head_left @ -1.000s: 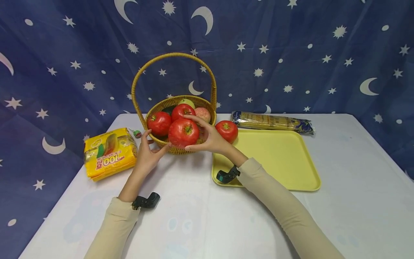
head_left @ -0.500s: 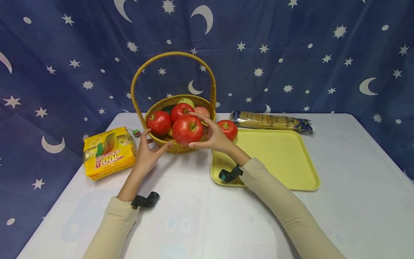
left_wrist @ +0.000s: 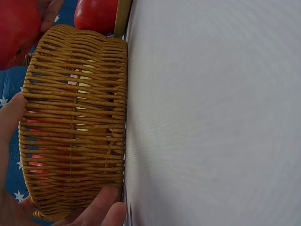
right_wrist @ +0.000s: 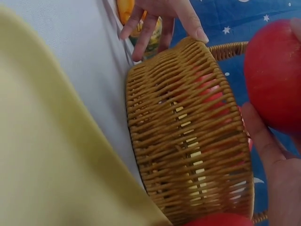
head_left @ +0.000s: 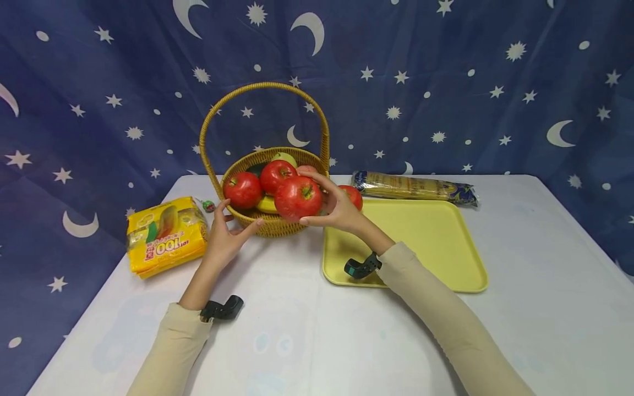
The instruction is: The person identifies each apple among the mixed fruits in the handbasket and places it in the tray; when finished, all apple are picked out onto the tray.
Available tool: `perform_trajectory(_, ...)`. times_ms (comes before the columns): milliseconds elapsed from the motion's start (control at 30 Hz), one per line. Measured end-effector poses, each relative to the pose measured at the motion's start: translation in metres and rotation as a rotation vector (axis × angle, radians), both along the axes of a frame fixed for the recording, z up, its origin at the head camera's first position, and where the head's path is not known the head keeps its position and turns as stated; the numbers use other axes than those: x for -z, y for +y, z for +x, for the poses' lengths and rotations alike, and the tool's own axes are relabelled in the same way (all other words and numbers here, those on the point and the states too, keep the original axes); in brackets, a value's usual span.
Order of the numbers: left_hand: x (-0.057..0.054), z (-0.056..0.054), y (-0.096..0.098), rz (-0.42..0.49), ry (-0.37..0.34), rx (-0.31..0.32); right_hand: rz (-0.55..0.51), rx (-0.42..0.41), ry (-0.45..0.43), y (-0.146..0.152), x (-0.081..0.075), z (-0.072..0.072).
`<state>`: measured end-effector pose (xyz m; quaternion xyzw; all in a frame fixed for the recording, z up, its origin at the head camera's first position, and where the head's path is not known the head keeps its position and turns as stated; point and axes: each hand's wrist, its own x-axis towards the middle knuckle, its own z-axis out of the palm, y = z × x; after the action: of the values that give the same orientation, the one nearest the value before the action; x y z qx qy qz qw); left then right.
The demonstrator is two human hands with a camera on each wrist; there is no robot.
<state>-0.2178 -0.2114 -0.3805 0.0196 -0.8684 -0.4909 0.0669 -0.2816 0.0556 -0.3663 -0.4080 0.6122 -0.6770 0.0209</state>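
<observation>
The right hand (head_left: 342, 212) grips a large red apple (head_left: 298, 198) between thumb and fingers, raised at the front right rim of a wicker basket (head_left: 277, 226). In the right wrist view the held apple (right_wrist: 275, 77) appears beyond the basket's rim. At the basket's front left side, the left hand (head_left: 225, 242) spreads its fingers against the wicker; its thumb touches the rim in the right wrist view. Inside the basket lie two more red apples, one at the left (head_left: 243, 190) and one in the middle (head_left: 277, 175), with a banana (head_left: 267, 205) and a pale green fruit (head_left: 284, 158).
A yellow tray (head_left: 411, 242) lies right of the basket, with a red fruit (head_left: 351, 195) by its back left corner. Behind the tray is a long clear packet of yellow sticks (head_left: 411, 186). A yellow snack bag (head_left: 167, 236) and a small wrapped lollipop (head_left: 208, 206) sit at left.
The right hand has carried its apple rightward across the basket's front, uncovering the banana and covering more of the pinkish fruit. The left hand stays at the basket's side.
</observation>
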Motion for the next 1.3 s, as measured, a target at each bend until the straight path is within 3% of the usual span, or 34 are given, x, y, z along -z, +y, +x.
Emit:
perform_trajectory(300,-0.001,0.001,0.005,0.006,-0.028,-0.006,0.007,-0.004,-0.046,0.014,-0.002,0.004)
perform_trajectory(733,-0.002,-0.002,0.001,-0.015,-0.031,-0.009,0.002,0.016,-0.014,0.027,-0.007,0.002)
perform_trajectory(1133,-0.002,0.001,0.001,-0.026,-0.044,-0.013,0.044,0.084,-0.052,0.043,-0.002,0.004)
perform_trajectory(1300,-0.002,0.002,0.002,-0.027,-0.049,-0.016,0.012,0.091,-0.054,0.050,0.001,0.005)
